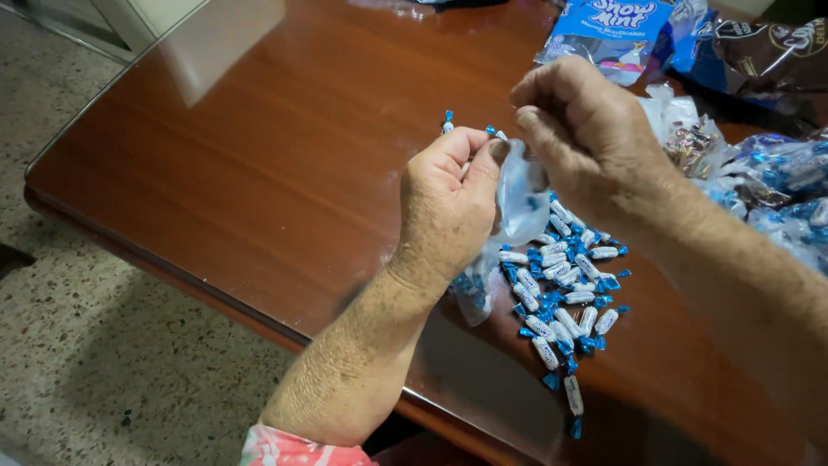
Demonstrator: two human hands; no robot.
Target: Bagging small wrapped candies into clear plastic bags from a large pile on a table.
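above the middle of the brown wooden table (259, 173), both hands meet over a small clear plastic bag (517, 203). the left hand (448, 207) is curled shut, thumb pressed against the bent fingers, pinching the bag's upper edge along with a few wrapped candies; 2 blue twisted wrapper ends poke out above its knuckles. the right hand (586, 129) is closed too, its fingertips pinched on the bag's mouth from the other side, just beside the left thumb. the bag itself is thin, see-through and crumpled, hanging down from the 2 hands toward the tabletop; its lower part shows a little cluster of blue-and-white sweets, partly hidden behind the left wrist.

below and to the right of the bag lies a loose pile of candies (565, 293) spread on the wood. each is a small white oblong with blue twisted ends, and they lie at all angles, some touching, a few trailing off toward the near table edge. at the far right edge of the table sit more filled clear bags (776, 181) of the same blue-and-white sweets. behind the right hand rests a large blue candy package (604, 30), and beside it a dark brown package (768, 52). a speckled floor (103, 362) shows to the left of the table.
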